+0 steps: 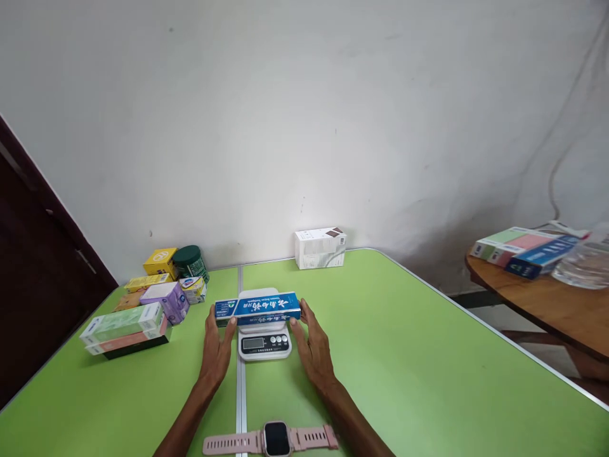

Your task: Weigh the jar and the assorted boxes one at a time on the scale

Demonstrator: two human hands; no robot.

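The left hand [219,346] and right hand [314,349] gripped opposite ends of the blue toothpaste box [259,308], lettered "Yunnan Baiyao Toothpaste" with Chinese characters, over a white digital scale [265,354]; contact between the two was unclear. The green counter [404,355] stood against a scuffed, pale wall [333,127], a dark door [35,273] leftward.

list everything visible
toothpaste box: 1, blue, in hands
scale: 1, white, centre
watch: 1, pink, front
carton: 1, white, back
jar: 1, green, left
yellow boxes: 3, yellow/white, left
pack: 1, purple, left
item: 1, brown, left
stacked boxes: 3, green/pink/black, left
other boxes: uncertain, mixed, right
container: 1, clear, right
table: 1, green, centre
side table: 1, brown, right
door: 1, brown, left
wall: 1, white, behind
cord: 1, pale, right
left hand: 1, left
right hand: 1, right
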